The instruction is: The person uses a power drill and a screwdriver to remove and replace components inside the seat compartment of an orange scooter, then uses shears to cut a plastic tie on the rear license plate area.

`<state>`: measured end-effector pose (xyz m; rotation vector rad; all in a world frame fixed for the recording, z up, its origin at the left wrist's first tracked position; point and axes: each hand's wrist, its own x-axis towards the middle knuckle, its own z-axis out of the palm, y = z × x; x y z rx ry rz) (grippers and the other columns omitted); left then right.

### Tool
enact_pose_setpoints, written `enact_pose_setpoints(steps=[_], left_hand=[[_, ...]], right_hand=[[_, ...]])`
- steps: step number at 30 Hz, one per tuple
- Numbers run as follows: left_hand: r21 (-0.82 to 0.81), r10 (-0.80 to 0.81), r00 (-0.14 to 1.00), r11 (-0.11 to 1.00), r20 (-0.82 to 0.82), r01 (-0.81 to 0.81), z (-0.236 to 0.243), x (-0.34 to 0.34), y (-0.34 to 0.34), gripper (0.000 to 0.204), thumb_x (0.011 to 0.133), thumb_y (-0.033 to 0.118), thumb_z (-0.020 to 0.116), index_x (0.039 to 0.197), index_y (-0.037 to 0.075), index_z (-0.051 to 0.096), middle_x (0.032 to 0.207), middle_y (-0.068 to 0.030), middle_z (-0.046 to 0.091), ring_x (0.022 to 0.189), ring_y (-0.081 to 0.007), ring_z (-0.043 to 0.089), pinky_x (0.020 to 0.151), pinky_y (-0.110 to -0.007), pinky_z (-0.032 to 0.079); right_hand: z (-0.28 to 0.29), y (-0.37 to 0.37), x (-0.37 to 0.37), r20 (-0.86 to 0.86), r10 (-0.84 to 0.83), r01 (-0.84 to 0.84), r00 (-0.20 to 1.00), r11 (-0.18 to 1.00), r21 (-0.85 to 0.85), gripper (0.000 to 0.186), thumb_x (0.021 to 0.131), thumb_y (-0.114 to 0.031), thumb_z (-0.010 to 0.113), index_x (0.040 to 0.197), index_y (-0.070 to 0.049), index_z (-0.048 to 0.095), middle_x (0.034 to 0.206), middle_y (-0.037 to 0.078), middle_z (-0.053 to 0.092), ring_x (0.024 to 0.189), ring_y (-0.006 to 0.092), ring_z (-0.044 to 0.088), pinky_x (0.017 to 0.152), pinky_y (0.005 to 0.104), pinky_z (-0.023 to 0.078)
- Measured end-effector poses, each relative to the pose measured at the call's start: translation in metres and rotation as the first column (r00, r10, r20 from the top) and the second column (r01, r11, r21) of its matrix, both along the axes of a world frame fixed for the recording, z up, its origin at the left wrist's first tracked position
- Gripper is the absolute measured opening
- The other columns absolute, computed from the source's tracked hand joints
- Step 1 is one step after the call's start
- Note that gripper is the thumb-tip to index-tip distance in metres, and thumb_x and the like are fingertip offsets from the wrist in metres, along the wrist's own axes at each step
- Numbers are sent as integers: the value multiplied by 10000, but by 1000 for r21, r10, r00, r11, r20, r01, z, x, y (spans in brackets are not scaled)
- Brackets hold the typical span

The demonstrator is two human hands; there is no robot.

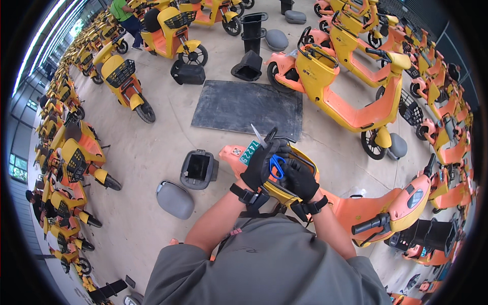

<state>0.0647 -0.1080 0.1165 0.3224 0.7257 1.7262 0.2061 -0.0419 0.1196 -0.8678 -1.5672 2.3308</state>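
Observation:
My left hand (256, 168), in a black glove, is closed round a pair of scissors (277, 166). The blue handle loops show between my hands, and a pale blade sticks up past the left fingers. Close by on the right, my gloved right hand (303, 181) has its fingers curled together over the scooter's open seat frame; whatever it pinches is hidden. Under both hands stands a yellow and orange scooter (366, 208), its seat off and its handlebar to the right. A green plate (249, 152) sits on its tail beside my left hand.
A black storage bin (198, 170) and a grey seat (175, 199) lie on the floor to the left. Ahead is a dark mat (246, 109), with several black bins (247, 66) beyond. Rows of scooters (351, 96) line both sides. A person in green (122, 12) stands far off.

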Motion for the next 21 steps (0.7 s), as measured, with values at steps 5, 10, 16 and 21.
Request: enact_pose_setpoints(steps=[5, 10, 16, 21], left_hand=[[13, -115, 993, 993, -34, 115, -7, 14, 0, 338, 959, 248, 420, 1162, -3, 520, 1042, -67, 594, 959, -138, 571, 853, -265, 456], [-26, -182, 934, 983, -308, 183, 0, 12, -1, 359, 964, 285, 404, 1132, -6, 533, 1044, -62, 585, 934, -136, 576, 833, -262, 461], [-36, -69, 992, 997, -110, 66, -27, -6, -11, 315, 928, 253, 494, 1086, -17, 529, 981, -90, 601, 879, -192, 606, 827, -334, 504], [-68, -55, 964, 997, -260, 38, -51, -25, -33, 221, 915, 147, 494, 1066, -8, 539, 889, -59, 587, 817, -170, 610, 742, -291, 533]], right_hand=[[5, 0, 2, -93, -149, 149, 984, 989, -9, 156, 908, -196, 547, 932, -46, 582, 725, -28, 577, 582, 29, 527, 519, 171, 425], [-2, 0, 10, 2, -138, 138, 990, 990, -11, 138, 905, -175, 544, 919, -41, 576, 729, -6, 585, 579, 55, 550, 529, 188, 444], [-20, 6, 26, 154, -124, 130, 980, 991, -28, 163, 884, -216, 572, 893, -53, 571, 726, 17, 585, 580, 80, 561, 543, 215, 464], [-35, 15, 47, 191, -239, 256, 952, 964, -70, 135, 881, -206, 568, 908, -74, 582, 746, 12, 592, 601, 82, 552, 553, 219, 471]])
